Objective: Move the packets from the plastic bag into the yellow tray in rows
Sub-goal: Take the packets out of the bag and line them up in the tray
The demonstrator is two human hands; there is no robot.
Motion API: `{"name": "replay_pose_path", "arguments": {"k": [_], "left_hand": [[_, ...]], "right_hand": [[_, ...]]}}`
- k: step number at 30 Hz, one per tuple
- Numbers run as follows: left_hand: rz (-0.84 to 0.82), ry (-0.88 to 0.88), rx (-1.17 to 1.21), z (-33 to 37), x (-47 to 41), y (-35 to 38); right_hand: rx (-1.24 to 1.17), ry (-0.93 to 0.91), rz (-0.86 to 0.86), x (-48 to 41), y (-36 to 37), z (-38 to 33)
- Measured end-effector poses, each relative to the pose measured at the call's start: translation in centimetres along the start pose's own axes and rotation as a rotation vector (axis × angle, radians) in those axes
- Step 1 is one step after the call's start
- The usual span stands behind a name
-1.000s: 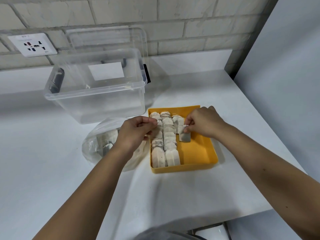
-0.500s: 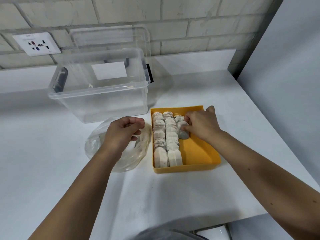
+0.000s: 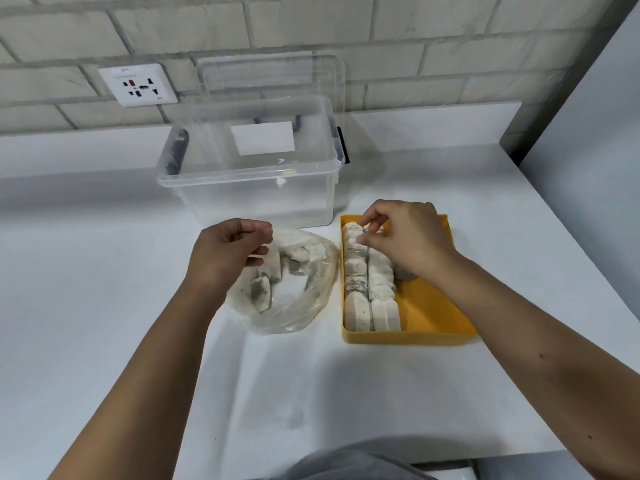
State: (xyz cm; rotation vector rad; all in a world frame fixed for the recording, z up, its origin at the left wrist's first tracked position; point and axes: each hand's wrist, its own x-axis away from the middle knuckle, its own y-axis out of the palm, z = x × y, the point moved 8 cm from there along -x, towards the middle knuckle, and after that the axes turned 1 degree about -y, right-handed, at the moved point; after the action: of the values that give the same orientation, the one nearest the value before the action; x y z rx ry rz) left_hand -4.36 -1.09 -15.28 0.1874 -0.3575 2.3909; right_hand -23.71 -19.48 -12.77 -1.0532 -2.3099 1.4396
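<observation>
The yellow tray lies on the white counter with two rows of pale packets along its left side. A grey packet lies beside those rows, partly under my right wrist. My right hand is over the tray's far end, and its thumb and forefinger pinch a packet at the top of the rows. The clear plastic bag sits left of the tray with several packets inside. My left hand hovers over the bag's left rim with its fingers curled; nothing shows in them.
A clear storage box stands just behind the bag and tray, its lid leaning on the brick wall. A wall socket is at the back left. The counter edge runs close on the right and front.
My left hand drew back from the tray to above the bag. My right hand left the grey packet in the tray and moved to the far end of the rows.
</observation>
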Motion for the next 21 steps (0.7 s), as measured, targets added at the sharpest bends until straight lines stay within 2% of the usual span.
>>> {"name": "replay_pose_path", "arguments": {"k": [4,8,12,16,21], "left_hand": [[0.014,0.027,-0.114,-1.0,0.1,-1.9],[-0.004,0.107,-0.404,-2.2,0.3,-1.9],[0.023,0.191,-0.598,-2.4,0.1,-1.1],[0.038,0.197,-0.607,-2.6,0.0,-0.8],[0.072,0.171,-0.569,-2.8,0.5,-1.6]], "right_hand": [[-0.198,-0.038,-0.166,0.5,3.7,-4.4],[-0.276,-0.073,-0.305,0.6,7.5,-7.2],[-0.138,-0.021,-0.359,-0.6,11.5,-7.8],[0.027,0.089,-0.334,-1.7,14.7,-7.4],[0.067,0.094,-0.297,-1.8,15.3,-8.3]]}}
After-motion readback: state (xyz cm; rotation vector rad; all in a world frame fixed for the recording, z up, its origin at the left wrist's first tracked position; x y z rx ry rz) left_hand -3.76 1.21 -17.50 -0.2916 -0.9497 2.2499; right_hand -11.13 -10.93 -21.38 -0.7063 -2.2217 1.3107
